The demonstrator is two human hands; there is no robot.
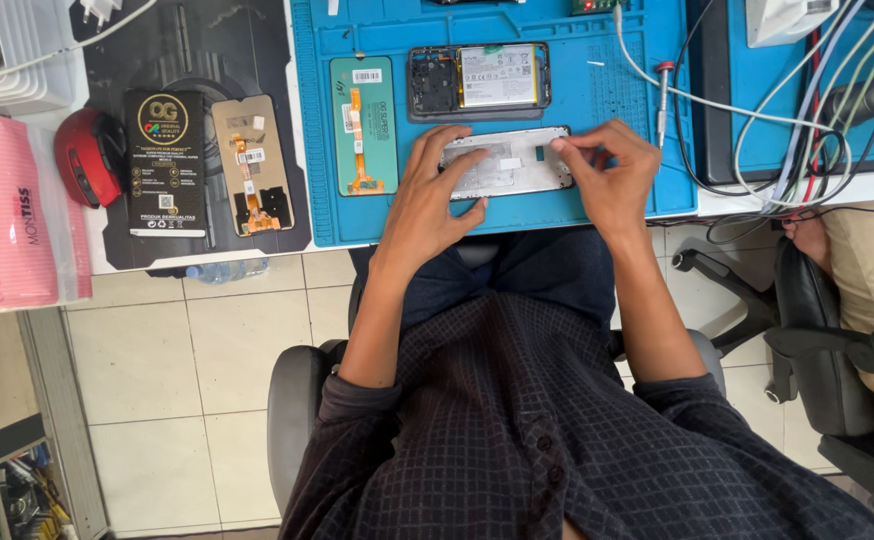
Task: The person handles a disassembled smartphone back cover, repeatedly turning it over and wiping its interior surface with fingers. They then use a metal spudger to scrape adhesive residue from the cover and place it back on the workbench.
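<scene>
a: what's the biggest thing under the hands?
b: the blue mat (pixel 597 110). both hands rest on its near edge. no real container shows, so the mat bears everything: an opened phone (pixel 478 80) just beyond the fingers, a green screen panel (pixel 364 125) beside the left hand (pixel 434 195) on its outer side, and the frame (pixel 507 162).

a: and off the mat?
b: a dark pad (pixel 197 60) further out past the left hand, with a black box (pixel 165 163) and a tan panel (pixel 253 165) on it. a red mouse (pixel 90 157) and a pink pack (pixel 7 220) lie beyond those. cables (pixel 757 110) run out past the right hand (pixel 612 180).

a: how does the frame lie?
b: flat, long axis running from hand to hand, inner face up.

a: the left hand?
b: spread open, fingers pressed flat on the frame's left end, thumb at the near edge.

a: the right?
b: half curled, fingertips pinching at the frame's right end. whether a small bit sits between them, i can't tell.
</scene>
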